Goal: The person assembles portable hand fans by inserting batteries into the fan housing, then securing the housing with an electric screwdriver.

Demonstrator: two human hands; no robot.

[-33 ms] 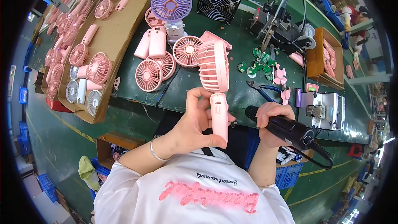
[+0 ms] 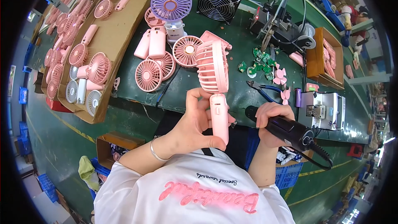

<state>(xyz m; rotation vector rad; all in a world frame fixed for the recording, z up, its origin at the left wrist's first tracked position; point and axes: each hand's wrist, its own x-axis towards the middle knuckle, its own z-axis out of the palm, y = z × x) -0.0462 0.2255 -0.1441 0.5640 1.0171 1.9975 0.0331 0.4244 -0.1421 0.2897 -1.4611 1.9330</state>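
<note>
The pink fan is held upright above the near edge of the green bench, its round grille head up and its handle down. The left hand is closed around the handle, thumb along the bottom and fingers wrapped behind it. Just right of the fan, the right hand grips a black driver, whose tip points toward the handle; a black cord trails from its back end.

Beyond the fan, on the bench, lie more pink fan heads and pink handles. Farther back stands a purple fan, with a black fan to its right. Left of the fan, a cardboard tray carries more pink fans. Right of the fan lie blue pliers, small green boards and a metal box.
</note>
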